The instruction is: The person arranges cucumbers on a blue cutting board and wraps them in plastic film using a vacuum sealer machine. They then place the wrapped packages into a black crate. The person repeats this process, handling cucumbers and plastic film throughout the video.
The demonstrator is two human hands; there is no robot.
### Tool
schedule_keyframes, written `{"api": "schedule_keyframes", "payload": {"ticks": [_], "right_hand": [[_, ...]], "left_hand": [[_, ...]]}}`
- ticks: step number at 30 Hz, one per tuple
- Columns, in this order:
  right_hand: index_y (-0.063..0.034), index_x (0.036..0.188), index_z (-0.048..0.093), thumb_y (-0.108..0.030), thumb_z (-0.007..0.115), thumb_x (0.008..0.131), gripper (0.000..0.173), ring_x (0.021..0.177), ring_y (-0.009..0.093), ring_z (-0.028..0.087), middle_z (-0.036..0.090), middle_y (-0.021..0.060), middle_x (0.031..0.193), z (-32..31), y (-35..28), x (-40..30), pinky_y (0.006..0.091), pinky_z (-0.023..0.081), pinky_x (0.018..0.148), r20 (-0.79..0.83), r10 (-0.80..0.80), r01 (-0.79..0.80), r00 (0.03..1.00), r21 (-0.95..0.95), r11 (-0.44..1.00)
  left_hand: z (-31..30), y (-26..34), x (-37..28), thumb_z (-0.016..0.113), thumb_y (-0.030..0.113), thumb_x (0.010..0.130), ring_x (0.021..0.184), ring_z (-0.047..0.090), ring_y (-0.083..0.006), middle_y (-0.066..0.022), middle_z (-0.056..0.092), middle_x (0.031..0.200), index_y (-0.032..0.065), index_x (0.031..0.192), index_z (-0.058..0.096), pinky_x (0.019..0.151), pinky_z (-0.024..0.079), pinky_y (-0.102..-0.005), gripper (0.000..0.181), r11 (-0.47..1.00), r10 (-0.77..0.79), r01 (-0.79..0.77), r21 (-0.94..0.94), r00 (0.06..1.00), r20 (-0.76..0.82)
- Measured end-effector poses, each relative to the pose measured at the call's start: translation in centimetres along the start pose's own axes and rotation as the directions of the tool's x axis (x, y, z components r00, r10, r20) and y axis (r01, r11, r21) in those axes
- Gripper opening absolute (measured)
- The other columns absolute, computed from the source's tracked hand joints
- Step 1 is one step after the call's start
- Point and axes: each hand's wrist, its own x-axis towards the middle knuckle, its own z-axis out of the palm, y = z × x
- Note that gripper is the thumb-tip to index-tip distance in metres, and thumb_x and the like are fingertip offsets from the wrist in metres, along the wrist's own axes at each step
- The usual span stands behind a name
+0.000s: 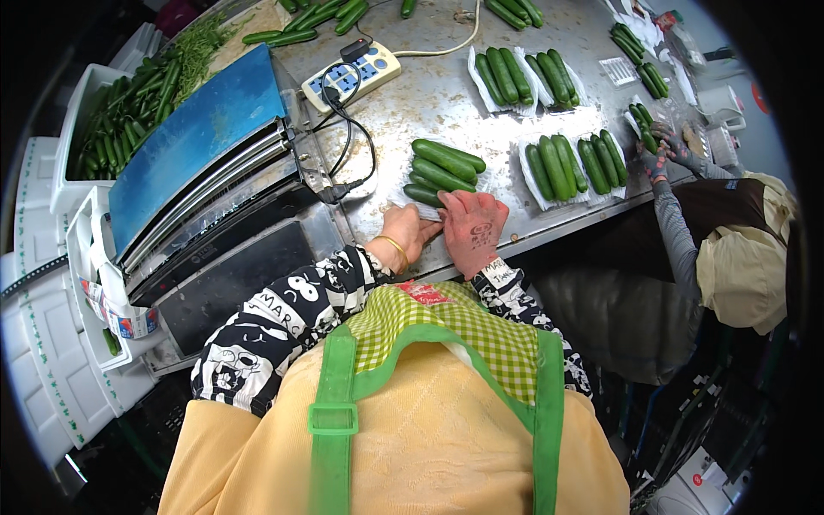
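Note:
Several cucumbers lie side by side on a crinkled white wrapping in front of me. My left hand, bare with a gold bangle at the wrist, holds the near edge of this pack. From the right, my right hand in a pink glove grips the near corner, its thumb by the closest cucumber. The fingertips of both hands meet close together and are partly hidden. Beyond my right hand sit more white-wrapped packs of cucumbers, with further packs behind them.
At left stands a wrapping machine with a blue lid. Behind it is a white crate of cucumbers. A power strip with looping cables rests on the metal table. A co-worker's gloved hands handle cucumbers at right.

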Motion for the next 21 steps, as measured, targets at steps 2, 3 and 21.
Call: {"api": "schedule_keyframes", "payload": {"ticks": [2, 3, 21], "right_hand": [[-0.0232, 0.104, 0.068, -0.014, 0.071, 0.078, 0.028, 0.098, 0.02, 0.054, 0.062, -0.0066, 0.101, 0.1, 0.1, 0.3, 0.0423, 0.034, 0.089, -0.017, -0.022, 0.022, 1.0, 0.003, 1.0], [-0.0232, 0.105, 0.068, -0.014, 0.071, 0.078, 0.028, 0.098, 0.02, 0.054, 0.062, -0.007, 0.101, 0.3, 0.1, 0.3, 0.0422, 0.034, 0.089, -0.003, -0.029, 0.029, 1.0, -0.007, 1.0], [0.0095, 0.147, 0.024, -0.041, 0.055, 0.1, 0.076, 0.119, 0.04, 0.049, 0.04, 0.0304, 0.136, 2.3, 4.5, 1.2, 0.0429, 0.042, 0.102, 0.059, 0.626, -0.57, 0.777, 0.488, 0.661]], "left_hand": [[-0.3, -0.3, 0.2, 0.036, 0.005, 0.097, 0.105, 0.059, -0.0463, -0.0309, 0.05, 0.121, -0.0078, 0.13, 0.031, 0.095, 0.052, -0.0545, 0.036, 0.999, 0.008, -0.009, 0.04, 1.0, 0.019], [-0.4, -0.3, 0.4, 0.036, 0.005, 0.097, 0.106, 0.059, -0.0451, -0.0291, 0.051, 0.121, -0.0077, 0.129, 0.033, 0.095, 0.052, -0.0551, 0.034, 0.999, 0.006, -0.008, 0.043, 0.999, 0.036], [-0.7, 2.2, 0.0, 0.084, 0.023, 0.078, 0.103, 0.065, -0.0337, -0.0245, 0.057, 0.123, -0.0049, 0.148, 0.014, 0.083, 0.058, -0.0418, 0.103, 0.671, 0.46, -0.466, 0.577, 0.872, 0.169]]}}
